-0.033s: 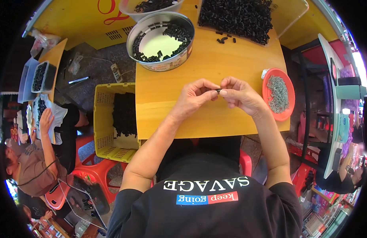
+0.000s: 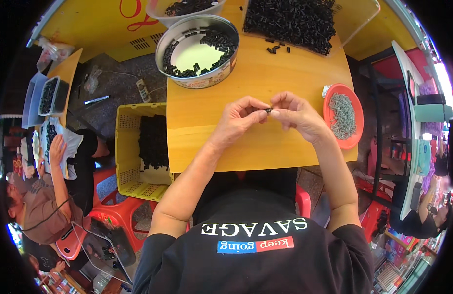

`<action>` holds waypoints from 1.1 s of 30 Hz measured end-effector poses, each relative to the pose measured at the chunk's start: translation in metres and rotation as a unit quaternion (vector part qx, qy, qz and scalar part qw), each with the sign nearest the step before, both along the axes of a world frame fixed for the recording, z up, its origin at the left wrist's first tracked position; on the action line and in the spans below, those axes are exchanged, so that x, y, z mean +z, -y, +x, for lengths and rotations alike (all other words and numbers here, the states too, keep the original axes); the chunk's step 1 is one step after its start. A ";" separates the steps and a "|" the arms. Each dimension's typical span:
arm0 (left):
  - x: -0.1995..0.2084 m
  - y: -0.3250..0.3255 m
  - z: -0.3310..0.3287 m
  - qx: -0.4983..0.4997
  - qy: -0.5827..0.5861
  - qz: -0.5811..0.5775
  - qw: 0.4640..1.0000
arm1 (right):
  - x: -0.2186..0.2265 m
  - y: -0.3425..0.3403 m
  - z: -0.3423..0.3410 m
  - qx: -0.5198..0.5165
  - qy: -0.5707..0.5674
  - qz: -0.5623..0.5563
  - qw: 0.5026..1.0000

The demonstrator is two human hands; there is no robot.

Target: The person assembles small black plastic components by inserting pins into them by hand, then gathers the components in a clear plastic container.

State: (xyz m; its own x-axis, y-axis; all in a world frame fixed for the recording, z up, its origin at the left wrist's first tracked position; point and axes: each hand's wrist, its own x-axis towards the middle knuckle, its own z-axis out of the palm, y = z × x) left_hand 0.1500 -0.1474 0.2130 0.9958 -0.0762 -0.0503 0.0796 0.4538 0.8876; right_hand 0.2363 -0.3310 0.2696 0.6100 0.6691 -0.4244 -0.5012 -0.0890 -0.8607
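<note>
Over the middle of the wooden table (image 2: 207, 152), a small black piece (image 2: 268, 110) sits between the fingertips of both hands. My left hand (image 2: 243, 117) pinches it with thumb and forefinger. From the other side, the thumb and forefinger of my right hand (image 2: 294, 113) close on its right end; anything smaller between those fingertips is hidden. To the right of my right hand, a red oval bowl (image 2: 358, 110) holds many small grey metal parts that look like screws (image 2: 343, 117). Similar loose black pieces (image 2: 274, 49) lie farther back on the table.
A round tin (image 2: 199, 84) with black pieces stands back left, beside a clear tub (image 2: 160, 17). At the back right is a clear tray heaped with black pieces (image 2: 295, 24). A yellow crate (image 2: 128, 161) is left of the table. Another person (image 2: 50, 206) works far left.
My right hand's fingers have shifted slightly upward and curled a little at the black piece. Both hands stay in nearly the same place.
</note>
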 end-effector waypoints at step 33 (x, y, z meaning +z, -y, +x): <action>-0.006 -0.003 0.007 0.069 -0.012 -0.060 0.996 | 0.142 -0.026 -0.085 0.246 0.021 0.340 0.907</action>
